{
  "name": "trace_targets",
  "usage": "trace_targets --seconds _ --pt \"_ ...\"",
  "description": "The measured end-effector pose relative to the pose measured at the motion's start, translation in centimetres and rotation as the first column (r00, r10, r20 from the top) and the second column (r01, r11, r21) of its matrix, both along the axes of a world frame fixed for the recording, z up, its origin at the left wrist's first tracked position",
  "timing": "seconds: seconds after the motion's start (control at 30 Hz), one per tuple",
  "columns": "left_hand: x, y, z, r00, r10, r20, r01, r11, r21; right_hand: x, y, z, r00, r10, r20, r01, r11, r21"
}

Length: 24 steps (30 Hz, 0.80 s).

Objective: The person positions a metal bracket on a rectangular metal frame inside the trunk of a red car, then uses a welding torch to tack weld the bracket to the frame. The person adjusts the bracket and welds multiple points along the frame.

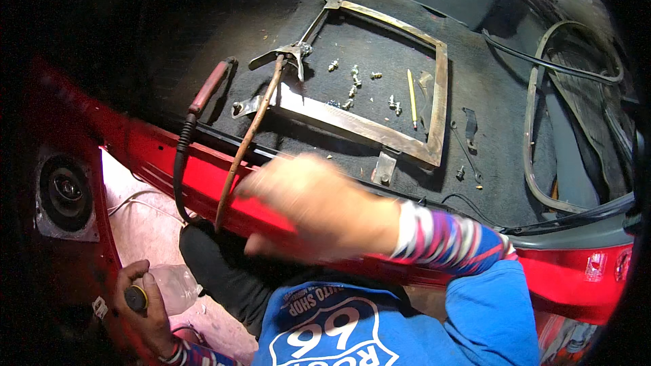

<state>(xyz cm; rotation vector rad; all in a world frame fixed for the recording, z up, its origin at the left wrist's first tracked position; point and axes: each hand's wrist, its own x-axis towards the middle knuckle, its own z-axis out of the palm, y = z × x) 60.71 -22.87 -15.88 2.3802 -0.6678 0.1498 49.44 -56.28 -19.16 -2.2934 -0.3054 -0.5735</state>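
Nearest to us, low on our left, our left hand is wrapped around a clear plastic bottle with a dark cap; the grip is closed on it, the cap end up near the thumb and the body pointing off to the right. It sits below the red car body edge, over the pale floor.

Higher up and in the middle, our right hand reaches across that red edge, the striped cuff and blue sleeve trailing back to our right. The hand is blurred, so we cannot tell how far its fingers are spread; nothing shows inside it. Just to its left lies the long thin rod, its long axis running from near our fingertips up and away to the right, toward the frame. The right hand is by far the nearer one to it.

Beyond, on the dark carpeted surface, rests a rectangular metal frame. Inside it lie scattered small bolts and a yellow pencil. Left of the frame lies a red-handled tool on a black cable. Far right, a rubber seal loops across the carpet.
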Motion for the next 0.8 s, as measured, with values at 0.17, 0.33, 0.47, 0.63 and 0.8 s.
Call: trace_targets --seconds 0.17,0.33,0.47,0.63,0.8 --pt "-0.8 -3.5 9.3 0.958 -0.276 -0.077 0.275 0.961 -0.022 2.6 9.2 -1.6 0.93 0.367 0.025 -0.362 0.902 0.234" --pt "1.5 -8.5 16.2 0.871 -0.178 -0.457 0.265 0.955 0.133 4.2 13.2 -1.8 0.93 0.281 0.236 -0.367 0.71 0.601" --pt "4.8 -12.7 12.6 0.702 -0.707 -0.083 0.617 0.662 -0.426 2.8 11.3 -0.8 0.986 0.063 0.151 -0.154 0.674 0.723" --pt "9.2 -13.5 4.5 0.8 -0.549 0.242 0.591 0.791 -0.159 0.3 8.1 1.7 0.986 -0.146 0.077 -0.041 0.238 0.971" --pt "4.4 -14.9 -4.2 0.597 -0.701 -0.389 0.237 0.618 -0.75 -2.2 7.2 2.7 0.988 -0.153 0.014 -0.041 -0.174 0.984"
